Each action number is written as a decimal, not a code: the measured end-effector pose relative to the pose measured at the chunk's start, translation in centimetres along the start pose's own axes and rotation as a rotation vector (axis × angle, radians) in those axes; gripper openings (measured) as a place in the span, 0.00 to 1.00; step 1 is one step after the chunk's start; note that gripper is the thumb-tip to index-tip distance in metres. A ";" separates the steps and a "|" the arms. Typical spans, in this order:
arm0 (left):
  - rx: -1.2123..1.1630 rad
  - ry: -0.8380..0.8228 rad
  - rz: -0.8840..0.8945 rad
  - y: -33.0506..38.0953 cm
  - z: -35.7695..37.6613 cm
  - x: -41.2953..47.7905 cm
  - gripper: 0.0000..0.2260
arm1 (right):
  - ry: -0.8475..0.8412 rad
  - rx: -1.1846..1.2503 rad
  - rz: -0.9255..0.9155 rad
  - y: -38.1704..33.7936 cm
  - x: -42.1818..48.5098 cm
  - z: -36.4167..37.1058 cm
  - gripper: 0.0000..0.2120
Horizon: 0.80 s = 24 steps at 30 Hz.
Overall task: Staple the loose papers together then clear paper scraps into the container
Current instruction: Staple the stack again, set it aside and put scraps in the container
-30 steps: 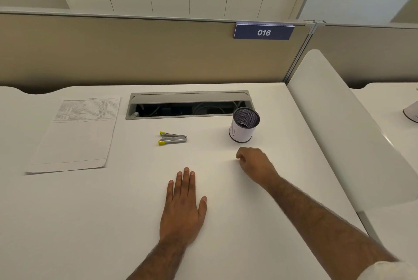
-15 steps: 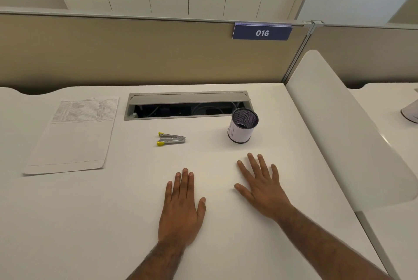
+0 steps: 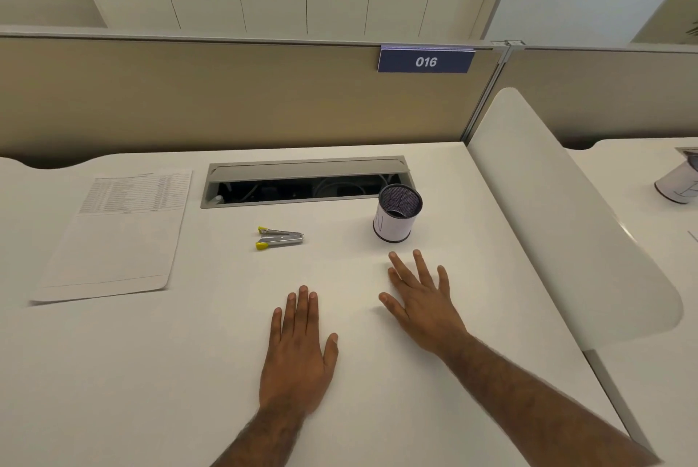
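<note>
— Two hands lie flat on the desk (image 3: 113,372), do we agree?
— We do: left hand (image 3: 298,349) and right hand (image 3: 421,300), fingers straight, holding nothing. We see the papers (image 3: 121,236) far left, the stapler (image 3: 279,238) mid-desk, the container (image 3: 396,213) just beyond the right hand.

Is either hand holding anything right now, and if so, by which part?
Nothing is held. The left hand and the right hand both lie flat and open on the white desk; the stapler lies untouched.

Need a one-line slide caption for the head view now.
Left hand and right hand rest open on the desk; stapler, mesh container and papers lie untouched beyond them.
</note>
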State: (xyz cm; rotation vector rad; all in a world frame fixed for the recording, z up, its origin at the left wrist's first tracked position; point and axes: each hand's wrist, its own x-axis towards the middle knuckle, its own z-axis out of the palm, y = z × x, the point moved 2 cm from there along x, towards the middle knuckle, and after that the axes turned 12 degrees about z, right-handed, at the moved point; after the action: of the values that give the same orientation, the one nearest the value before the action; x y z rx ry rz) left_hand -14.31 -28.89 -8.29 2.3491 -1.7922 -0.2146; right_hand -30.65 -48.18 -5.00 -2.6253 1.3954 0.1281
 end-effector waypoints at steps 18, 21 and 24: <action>-0.013 0.005 -0.005 0.1 -0.2 0.0 0.33 | -0.027 1.235 0.559 3.5 5.2 -6.6 0.05; -0.015 0.014 -0.008 0.0 -0.2 0.0 0.33 | 0.031 0.513 0.241 3.1 5.2 -5.2 0.09; -0.023 0.012 -0.003 0.1 -0.2 0.0 0.33 | 0.016 0.143 -0.006 2.8 5.1 -3.7 0.12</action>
State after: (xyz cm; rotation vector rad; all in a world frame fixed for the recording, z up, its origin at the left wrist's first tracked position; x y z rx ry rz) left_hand -14.35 -28.88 -8.09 2.3327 -1.7709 -0.2195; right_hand -30.16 -54.53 -2.45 -2.5193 1.3481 0.0069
